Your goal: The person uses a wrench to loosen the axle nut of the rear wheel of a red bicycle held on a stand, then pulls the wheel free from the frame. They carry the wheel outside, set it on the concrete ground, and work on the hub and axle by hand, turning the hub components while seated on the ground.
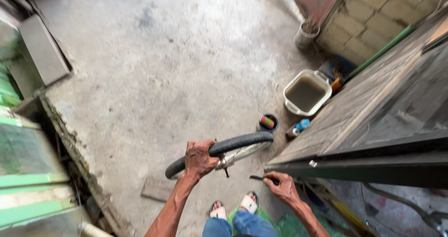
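Two hands: left hand grips rubber tyre, right hand a thin dark tool.

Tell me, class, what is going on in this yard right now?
A seated person grips a bicycle wheel by its black tyre with the left hand, holding it above the concrete floor. The right hand pinches a thin dark tool by a wooden bench. A tub of murky water stands nearby.

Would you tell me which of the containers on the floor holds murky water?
The white square tub by the block wall; the small dark round pot nearer the tyre holds coloured items instead.
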The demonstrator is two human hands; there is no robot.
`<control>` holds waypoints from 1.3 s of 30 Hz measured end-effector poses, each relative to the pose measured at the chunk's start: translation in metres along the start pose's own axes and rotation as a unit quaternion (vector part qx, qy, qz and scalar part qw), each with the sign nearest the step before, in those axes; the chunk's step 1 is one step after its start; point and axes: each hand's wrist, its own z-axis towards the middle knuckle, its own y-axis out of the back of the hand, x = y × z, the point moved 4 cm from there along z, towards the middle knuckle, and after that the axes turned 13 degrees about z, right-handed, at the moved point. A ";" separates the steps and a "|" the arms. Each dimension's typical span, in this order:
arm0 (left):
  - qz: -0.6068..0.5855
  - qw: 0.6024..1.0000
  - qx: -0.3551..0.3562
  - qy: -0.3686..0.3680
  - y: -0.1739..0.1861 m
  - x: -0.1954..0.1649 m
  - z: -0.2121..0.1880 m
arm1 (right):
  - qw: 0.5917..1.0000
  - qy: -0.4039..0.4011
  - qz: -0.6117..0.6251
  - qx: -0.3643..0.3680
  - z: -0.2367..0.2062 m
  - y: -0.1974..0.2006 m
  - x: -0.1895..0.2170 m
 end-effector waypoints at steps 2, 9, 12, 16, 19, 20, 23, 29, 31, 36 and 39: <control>0.003 1.000 0.002 0.000 0.008 -0.003 0.003 | 1.000 0.016 -0.008 -0.003 0.001 0.002 0.007; 0.009 1.000 -0.001 -0.017 0.033 -0.010 0.012 | 1.000 -0.005 0.012 -0.011 0.000 0.007 0.018; 0.024 0.999 0.013 -0.020 0.040 -0.012 0.017 | 1.000 -0.024 -0.003 0.000 0.001 0.008 0.022; 0.042 0.998 0.022 -0.030 0.047 -0.013 0.019 | 1.000 -0.004 0.006 -0.003 0.001 0.006 0.027; 0.042 0.998 0.013 -0.045 0.054 -0.014 0.018 | 1.000 0.010 0.023 -0.007 0.001 0.003 0.029; 0.046 0.998 0.012 -0.045 0.057 -0.014 0.017 | 0.999 0.012 0.030 -0.010 0.000 0.002 0.030; 0.060 0.997 0.019 -0.043 0.068 -0.013 0.016 | 0.999 0.017 0.032 -0.013 -0.001 0.000 0.031; 0.045 0.996 0.043 -0.056 0.097 -0.007 0.014 | 0.999 0.000 0.023 -0.026 -0.011 -0.001 0.033; 0.031 0.996 0.062 -0.057 0.103 -0.006 0.013 | 1.000 -0.004 0.020 -0.018 -0.015 -0.002 0.030; -0.008 0.995 0.081 -0.062 0.114 -0.012 0.009 | 0.998 -0.007 -0.065 0.011 -0.025 0.006 0.010; -0.026 0.992 0.079 -0.090 0.120 -0.021 0.005 | 0.996 -0.033 -0.079 -0.014 -0.034 0.017 -0.003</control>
